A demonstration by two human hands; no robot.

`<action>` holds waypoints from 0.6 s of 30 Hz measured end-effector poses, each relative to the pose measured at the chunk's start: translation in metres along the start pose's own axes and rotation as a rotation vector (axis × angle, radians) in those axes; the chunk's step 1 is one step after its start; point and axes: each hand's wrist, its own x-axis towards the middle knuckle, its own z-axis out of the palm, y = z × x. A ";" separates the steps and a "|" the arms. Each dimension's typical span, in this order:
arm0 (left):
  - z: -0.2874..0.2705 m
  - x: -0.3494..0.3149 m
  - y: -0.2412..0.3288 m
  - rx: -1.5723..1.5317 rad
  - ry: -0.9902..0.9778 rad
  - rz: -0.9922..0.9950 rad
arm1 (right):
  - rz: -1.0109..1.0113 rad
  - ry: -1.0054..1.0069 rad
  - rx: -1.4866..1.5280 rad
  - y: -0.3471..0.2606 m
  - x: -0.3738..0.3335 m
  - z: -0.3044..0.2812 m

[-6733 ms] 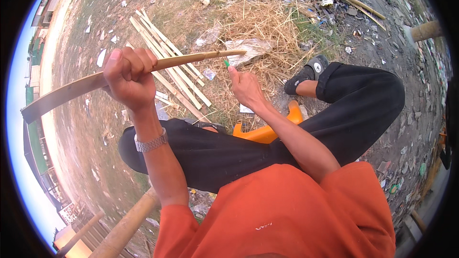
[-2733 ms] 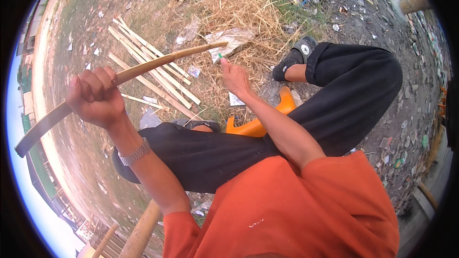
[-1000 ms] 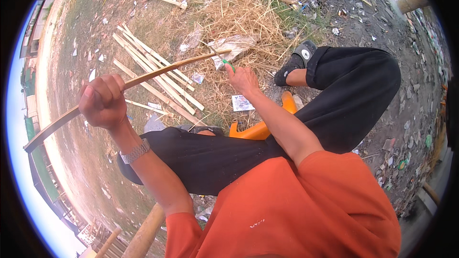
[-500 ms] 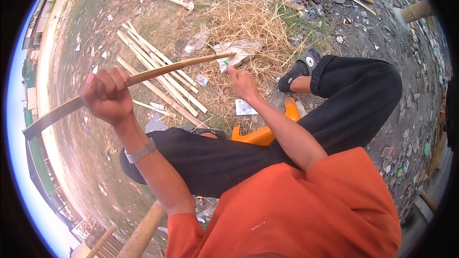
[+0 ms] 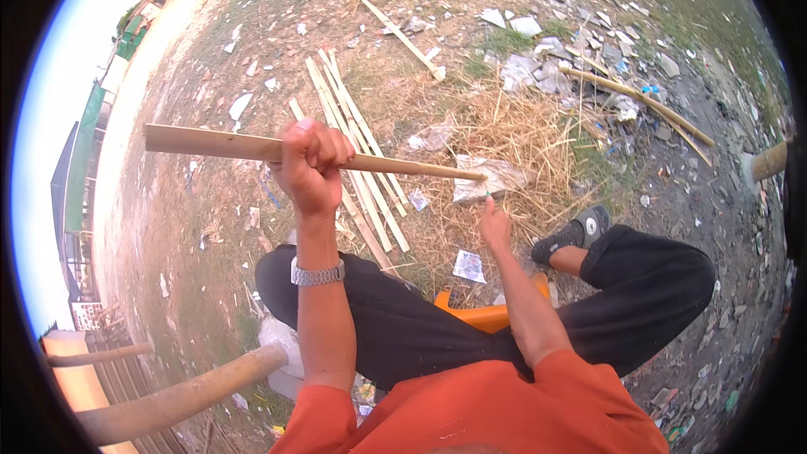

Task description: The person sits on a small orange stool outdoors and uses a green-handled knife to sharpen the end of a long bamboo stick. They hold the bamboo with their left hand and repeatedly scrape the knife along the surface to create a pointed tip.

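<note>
My left hand (image 5: pixel 315 164) is raised and wrapped round a long split bamboo strip (image 5: pixel 210 143). The strip lies nearly level across the view, its broad end out to the left and its thin end over a crumpled pale sheet (image 5: pixel 496 170). Close to that thin end is my right hand (image 5: pixel 497 225), fingers closed, with a small green bit showing at the fingertips; what they hold is too small to make out. Several pale bamboo strips (image 5: pixel 363 172) lie on the ground beyond my left hand.
Dry straw (image 5: pixel 546 139) is heaped ahead of my right hand. An orange plastic object (image 5: pixel 479 317) sits between my legs. Bamboo poles (image 5: pixel 639 99) lie among litter at the far right, and a thick bamboo pole (image 5: pixel 193 391) runs along the lower left.
The view has shifted, so the ground things sit farther right and lower. My left hand has moved to the right, and the strip has gone from slanting to nearly level.
</note>
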 end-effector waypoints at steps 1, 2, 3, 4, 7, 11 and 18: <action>0.000 0.000 0.001 -0.032 0.004 -0.018 | -0.097 0.013 0.092 0.004 0.000 0.004; 0.001 0.000 0.002 -0.037 0.043 -0.022 | -0.169 -0.014 0.141 0.010 0.000 0.007; 0.001 0.000 0.002 -0.092 0.081 -0.010 | -0.194 -0.072 0.186 0.016 -0.001 0.012; 0.002 0.000 0.002 -0.145 0.110 -0.002 | -0.262 -0.058 0.190 0.021 0.000 0.016; 0.000 0.000 0.004 -0.162 0.091 -0.035 | -0.199 0.021 0.099 0.032 0.001 0.025; 0.001 -0.001 0.006 -0.188 0.109 -0.047 | -0.184 0.016 0.173 0.030 0.003 0.025; -0.001 -0.004 0.004 -0.106 0.088 -0.028 | -0.185 -0.002 0.084 0.025 0.003 0.017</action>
